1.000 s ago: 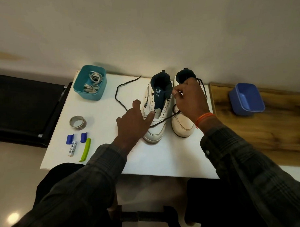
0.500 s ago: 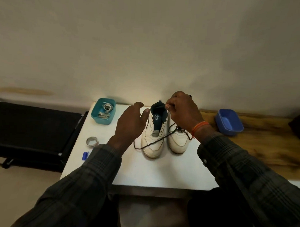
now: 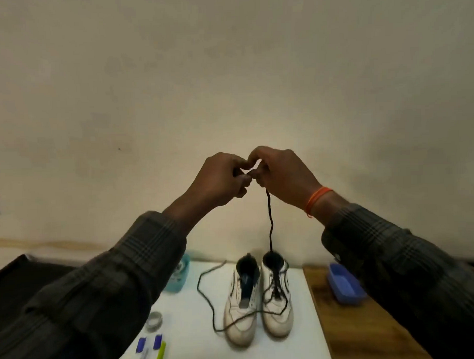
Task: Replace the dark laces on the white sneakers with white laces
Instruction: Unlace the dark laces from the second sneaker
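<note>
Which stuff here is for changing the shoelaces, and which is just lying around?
For the job: left sneaker, right sneaker, dark lace pinched by left hand and right hand, teal tub.
Lying about: tape roll, blue tub, green pen.

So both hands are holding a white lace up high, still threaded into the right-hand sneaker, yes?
Not quite: the head view shows a dark lace, not a white one. The left hand and right hand pinch its end up high, and it hangs down into the right-hand white sneaker.
</note>
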